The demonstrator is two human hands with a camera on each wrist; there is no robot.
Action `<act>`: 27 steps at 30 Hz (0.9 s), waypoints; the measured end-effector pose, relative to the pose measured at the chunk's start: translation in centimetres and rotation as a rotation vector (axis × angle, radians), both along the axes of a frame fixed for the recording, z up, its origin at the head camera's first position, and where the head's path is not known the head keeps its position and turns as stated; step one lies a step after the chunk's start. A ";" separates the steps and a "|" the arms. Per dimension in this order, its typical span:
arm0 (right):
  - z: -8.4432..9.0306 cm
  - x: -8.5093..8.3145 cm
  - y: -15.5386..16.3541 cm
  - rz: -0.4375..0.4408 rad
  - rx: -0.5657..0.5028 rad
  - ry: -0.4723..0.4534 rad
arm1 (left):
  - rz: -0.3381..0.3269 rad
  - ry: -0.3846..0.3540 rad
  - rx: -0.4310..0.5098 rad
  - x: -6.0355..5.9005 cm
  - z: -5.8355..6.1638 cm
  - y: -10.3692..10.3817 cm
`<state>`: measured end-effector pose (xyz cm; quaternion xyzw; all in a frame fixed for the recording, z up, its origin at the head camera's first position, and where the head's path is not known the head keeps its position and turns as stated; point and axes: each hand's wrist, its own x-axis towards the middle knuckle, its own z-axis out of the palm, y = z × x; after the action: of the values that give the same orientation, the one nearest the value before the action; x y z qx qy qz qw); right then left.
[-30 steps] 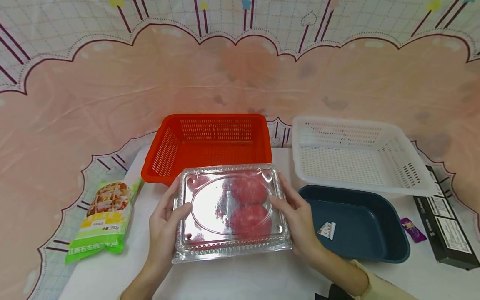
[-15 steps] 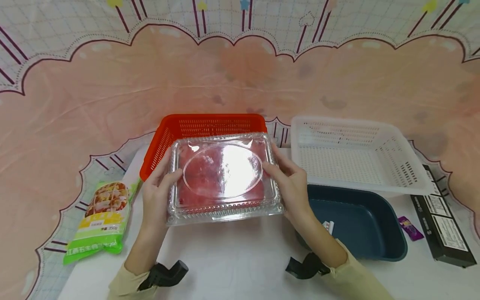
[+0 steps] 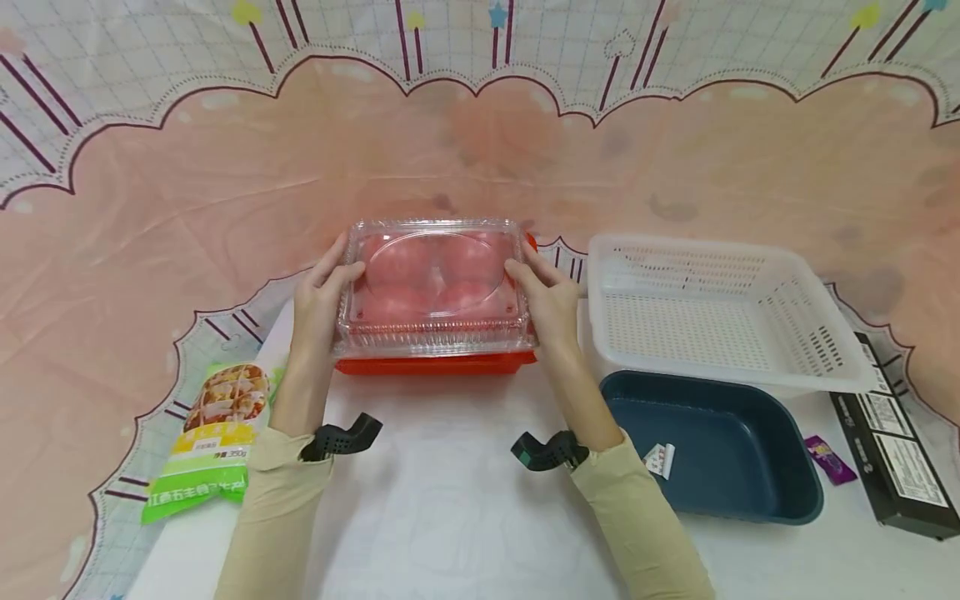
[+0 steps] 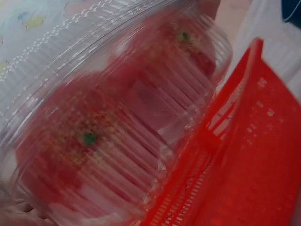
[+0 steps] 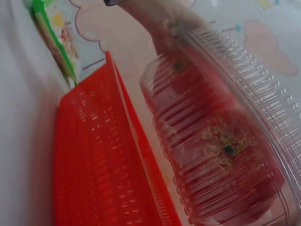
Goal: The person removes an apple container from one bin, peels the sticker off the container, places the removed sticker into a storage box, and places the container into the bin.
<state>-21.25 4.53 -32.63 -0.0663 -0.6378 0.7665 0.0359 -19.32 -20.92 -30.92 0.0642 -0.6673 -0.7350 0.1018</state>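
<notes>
A white counter (image 3: 450,500) fills the near middle of the head view. Behind and around it hangs a draped cloth backdrop (image 3: 187,192), peach-pink and creased, with a scalloped dark outline. Far above that edge the cloth turns to a pale grid pattern (image 3: 570,33) crossed by slanted dark-purple stripes topped with small coloured shapes. The same grid border shows near left by the counter's edge. Light is soft and even.

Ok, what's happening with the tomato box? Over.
Left hand and right hand grip clear tomato box. Held above red basket. Nothing blocking.
</notes>
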 end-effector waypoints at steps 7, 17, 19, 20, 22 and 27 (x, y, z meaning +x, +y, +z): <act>-0.2 -3.4 -1.2 -0.037 0.040 0.016 | -0.020 -0.058 -0.026 -2.8 0.0 -0.9; -0.4 -6.0 -2.1 0.048 0.258 0.066 | -0.186 -0.100 -0.129 -4.8 -0.8 -2.4; -0.6 -6.3 -2.2 0.083 0.307 0.075 | -0.225 -0.102 -0.162 -5.1 -1.0 -2.7; -0.7 -6.4 -2.3 0.105 0.329 0.080 | -0.245 -0.101 -0.186 -5.3 -1.1 -2.8; -0.8 -6.5 -2.3 0.146 0.384 0.081 | -0.282 -0.107 -0.219 -5.6 -1.2 -3.0; -1.1 -6.6 -2.5 0.246 0.493 0.033 | -0.317 -0.149 -0.319 -6.1 -1.7 -3.2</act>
<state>-27.84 2.06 -33.74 0.0351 -0.8076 0.5878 -0.0321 -25.42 -24.16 -32.61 -0.0041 -0.7824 -0.6202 -0.0554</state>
